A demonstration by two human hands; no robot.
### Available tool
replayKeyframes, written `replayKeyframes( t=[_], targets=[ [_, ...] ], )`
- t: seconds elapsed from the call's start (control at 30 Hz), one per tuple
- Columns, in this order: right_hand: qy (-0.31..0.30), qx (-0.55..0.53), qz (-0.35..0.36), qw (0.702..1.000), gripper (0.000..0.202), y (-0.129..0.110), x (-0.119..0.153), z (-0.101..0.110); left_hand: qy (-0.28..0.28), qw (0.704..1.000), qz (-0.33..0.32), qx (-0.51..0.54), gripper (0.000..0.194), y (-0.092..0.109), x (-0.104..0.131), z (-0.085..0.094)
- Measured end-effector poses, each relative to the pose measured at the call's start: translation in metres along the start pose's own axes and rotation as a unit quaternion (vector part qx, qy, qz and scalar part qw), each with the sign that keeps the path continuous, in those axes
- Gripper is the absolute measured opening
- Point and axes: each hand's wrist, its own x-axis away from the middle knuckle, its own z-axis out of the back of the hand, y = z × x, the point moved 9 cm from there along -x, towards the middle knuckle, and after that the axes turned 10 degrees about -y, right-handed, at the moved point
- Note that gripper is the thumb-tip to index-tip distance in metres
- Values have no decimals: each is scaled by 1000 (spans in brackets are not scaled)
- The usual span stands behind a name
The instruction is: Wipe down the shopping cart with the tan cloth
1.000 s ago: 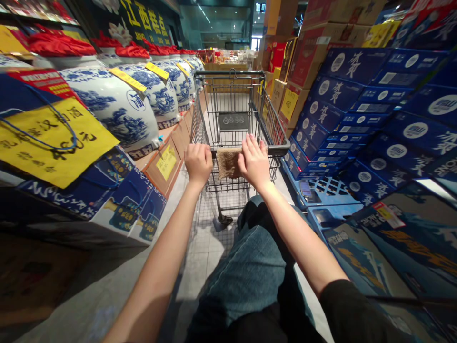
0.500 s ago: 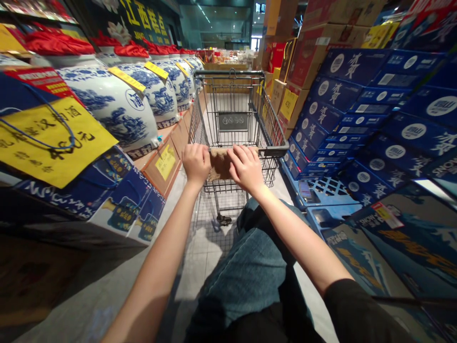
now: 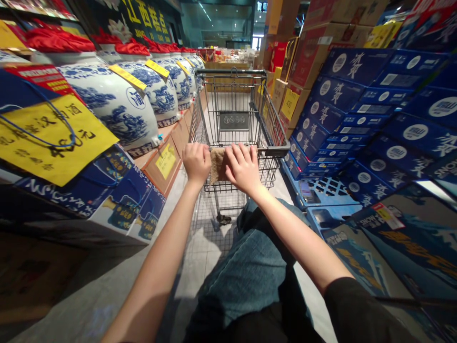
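A dark wire shopping cart (image 3: 233,121) stands in front of me, its basket showing no goods. My left hand (image 3: 197,163) is closed round the left end of the cart's handle. A brown cloth (image 3: 218,165) hangs over the handle between my hands. My right hand (image 3: 243,166) lies over the right part of the cloth, fingers somewhat spread on top; its thumb is toward the middle. The handle beneath both hands is mostly hidden.
Blue-and-white jars (image 3: 110,102) with red cloth tops line the left, behind blue gift boxes (image 3: 117,190) and a yellow sign (image 3: 53,138). Stacked blue cartons (image 3: 352,66) and a blue pallet (image 3: 330,190) border the right. Beyond the cart is a wooden display counter (image 3: 228,85).
My right hand has shifted slightly left along the cloth, and its fingers are more spread. My left hand keeps its grip. The cart's position is nearly unchanged.
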Motion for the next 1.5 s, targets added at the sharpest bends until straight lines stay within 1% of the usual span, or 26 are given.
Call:
replayKeyframes(
  t=[0.07,0.1,0.23,0.3,0.37,0.47,0.53,0.6,0.77,0.83,0.9,1.0,1.03,1.07,1.1,1.23,1.3,1.37,1.5],
  targets=[
    [3,-4,11,1000,56,1,1,2,-3,1000,7,8,41,-2,0,-1],
    [12,-10,7,1000,55,5,1,4,-7,1000,9,13,41,-2,0,-1],
    [69,-37,-66,995,49,34,1,15,-19,1000,5,22,39,-3,-1,-3],
    [81,-35,-84,993,50,39,2,16,-18,1000,3,14,39,-3,-1,-2],
    [66,-19,-63,996,54,32,3,13,-15,1000,2,7,39,-2,-1,-2],
    [17,-1,19,1000,59,6,4,4,-15,1000,4,11,38,-2,-1,-2],
    [-1,-4,59,998,58,-5,4,2,-18,1000,6,17,38,-3,-1,-2],
    [5,-15,57,998,54,-2,2,5,-25,1000,5,18,38,-3,-1,-2],
    [47,-37,-48,997,50,30,-1,14,-28,1000,-3,8,37,-1,-2,-3],
    [43,-24,-68,996,54,31,1,13,-21,1000,-4,7,37,-2,-2,-2],
    [25,-5,-46,999,60,21,2,9,-14,1000,-4,11,38,-2,-1,-2],
    [-7,10,34,999,63,-2,4,2,-6,1000,0,18,38,-3,-1,-2],
    [-13,9,50,999,61,-5,4,1,-6,1000,2,19,38,-4,0,-2],
    [-13,6,52,999,60,-5,3,1,-7,1000,4,20,38,-5,0,-2],
    [-9,3,39,999,59,-1,1,2,-10,1000,4,21,38,-5,-1,-2],
    [29,-11,-70,997,61,31,-3,8,-26,999,1,25,37,-4,-2,-4],
    [41,-15,-88,995,62,36,-1,10,-21,999,1,24,37,-4,-2,-4],
    [35,-13,-65,997,62,28,1,8,-11,1000,0,21,37,-4,-1,-2],
    [-19,2,35,999,63,0,4,-1,-7,1000,0,17,37,-4,-1,-2]
  ],
)
